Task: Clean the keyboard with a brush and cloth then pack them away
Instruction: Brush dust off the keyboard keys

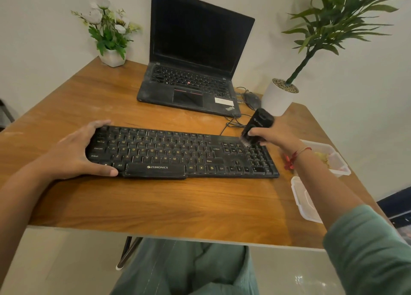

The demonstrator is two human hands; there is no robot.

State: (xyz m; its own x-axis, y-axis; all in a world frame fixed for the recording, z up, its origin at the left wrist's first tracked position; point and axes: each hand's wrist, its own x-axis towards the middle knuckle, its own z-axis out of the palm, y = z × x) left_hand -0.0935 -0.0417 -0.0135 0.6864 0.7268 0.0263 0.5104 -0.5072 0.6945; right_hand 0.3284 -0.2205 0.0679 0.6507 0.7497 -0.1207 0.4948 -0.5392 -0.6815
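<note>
Brushing looks early: my left hand [82, 152] clasps the keyboard's [182, 154] left end on the table [178, 201], my right hand [274, 136] grips the brush [258, 124], bristles on the numpad; wiping and packing are not yet done.

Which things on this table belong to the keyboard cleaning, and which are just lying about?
Belong to the job: keyboard, gripped at its end by the left hand; brush, held on the keys by the right hand; clear box and its lid, probably for packing away.

Just lying about: laptop, mouse, white flowers, potted plant.
</note>
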